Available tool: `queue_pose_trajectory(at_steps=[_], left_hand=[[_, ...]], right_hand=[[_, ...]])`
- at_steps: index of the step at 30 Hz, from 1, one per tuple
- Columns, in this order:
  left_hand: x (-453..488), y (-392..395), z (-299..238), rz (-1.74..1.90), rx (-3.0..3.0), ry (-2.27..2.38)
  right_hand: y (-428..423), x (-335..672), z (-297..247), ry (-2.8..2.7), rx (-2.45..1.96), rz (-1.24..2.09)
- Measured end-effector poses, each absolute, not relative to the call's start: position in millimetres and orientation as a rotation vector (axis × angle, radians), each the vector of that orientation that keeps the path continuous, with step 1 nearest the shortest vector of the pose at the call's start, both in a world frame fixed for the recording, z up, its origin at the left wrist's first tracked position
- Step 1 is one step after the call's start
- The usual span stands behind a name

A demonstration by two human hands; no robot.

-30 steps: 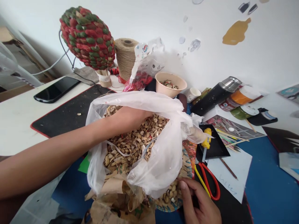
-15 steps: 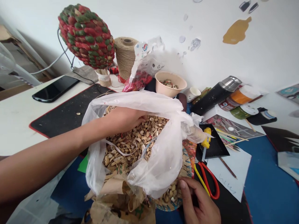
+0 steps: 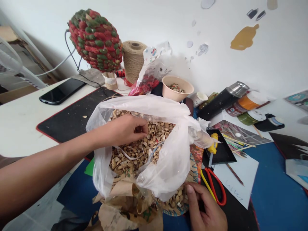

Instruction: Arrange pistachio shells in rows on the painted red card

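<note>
A white plastic bag stands open, filled with pale brown nut shells that look like pistachio shells. My left hand is over the shells inside its mouth, with fingertips pinched together; anything between them is hidden. Beneath the bag's right side lies a round woven tray with blue stitching, where more shells rest. By the tray's right edge, my right hand has thumb and fingers closed, and what they hold cannot be made out. A torn brown paper bag sits in front.
Red-handled scissors, a yellow glue tube or tool and a black tray lie at right. Behind stand a peach bowl, a twine spool, a black flask and a red-green shell-covered ball. A phone lies left.
My left hand has drawn back a little from deeper under the bag's far rim, and its curled fingers now show. My right hand stays at the tray's edge. The view has shifted slightly.
</note>
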State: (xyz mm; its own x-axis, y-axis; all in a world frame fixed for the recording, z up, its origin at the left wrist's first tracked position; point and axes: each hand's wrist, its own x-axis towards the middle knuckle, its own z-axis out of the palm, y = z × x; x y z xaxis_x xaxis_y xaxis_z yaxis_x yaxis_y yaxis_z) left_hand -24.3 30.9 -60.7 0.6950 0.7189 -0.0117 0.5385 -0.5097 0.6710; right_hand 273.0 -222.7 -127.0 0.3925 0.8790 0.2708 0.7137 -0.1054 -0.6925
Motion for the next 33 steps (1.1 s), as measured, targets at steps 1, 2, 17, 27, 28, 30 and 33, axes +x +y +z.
queue_pose_trajectory(at_steps=[1,2,17,27,28,30,33], left_hand=[[-24.8,30.5,-61.6,0.348,2.23,0.961],[-25.3,30.1,-62.6,0.345,2.221,0.966],[-33.3,31.4,-67.7,0.404,1.939,0.914],[-13.7,-20.7,-1.7,0.702,1.913,0.737],[-7.5,-27.1,5.9,0.72,1.908,0.681],[5.4,-37.3,16.5,0.694,1.956,0.536],[19.2,-44.7,21.8,0.546,2.137,0.391]], right_hand=[[-222.5,273.0,-127.0,-1.376,-1.864,0.254],[-222.4,273.0,-126.9,-1.378,-1.861,0.245],[-223.2,272.5,-127.2,-1.376,-1.871,0.275],[-224.4,274.5,-129.3,-1.344,-1.871,0.307],[-224.2,274.7,-129.3,-1.341,-1.874,0.305],[-223.4,274.8,-129.3,-1.346,-1.873,0.294],[-222.3,274.5,-128.7,-1.37,-1.861,0.261]])
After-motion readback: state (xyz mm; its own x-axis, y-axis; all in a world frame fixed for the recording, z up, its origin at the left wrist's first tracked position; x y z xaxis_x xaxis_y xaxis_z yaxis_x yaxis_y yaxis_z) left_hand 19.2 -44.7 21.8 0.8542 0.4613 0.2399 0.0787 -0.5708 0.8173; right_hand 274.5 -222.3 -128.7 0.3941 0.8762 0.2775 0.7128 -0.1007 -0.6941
